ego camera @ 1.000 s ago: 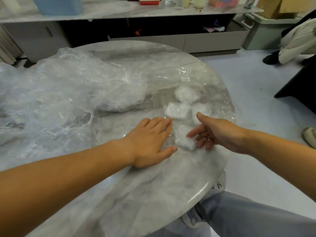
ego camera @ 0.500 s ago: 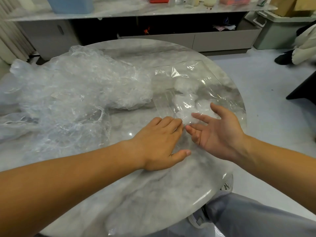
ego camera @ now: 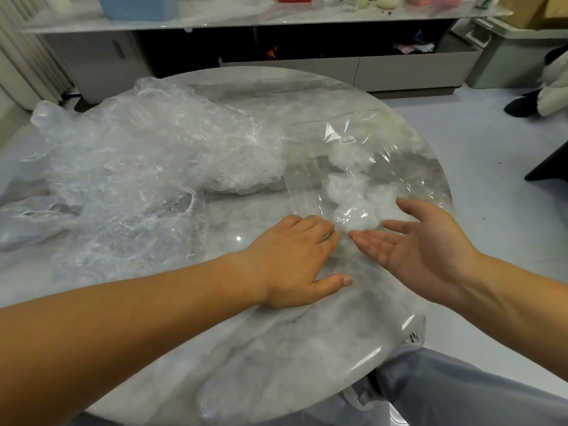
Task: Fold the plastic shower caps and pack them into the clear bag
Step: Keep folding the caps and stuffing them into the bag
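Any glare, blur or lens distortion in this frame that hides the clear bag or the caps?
Head view: glare streaks on the clear plastic bag partly mask the folded white caps; a small light spot glints on the round marble table; the wide-angle lens bows the table rim; no obvious motion blur.

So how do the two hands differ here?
The left hand lies palm down, flat on the table at the bag's mouth; the right hand is palm up, fingers spread, beside the folded caps. Both are open, holding nothing.
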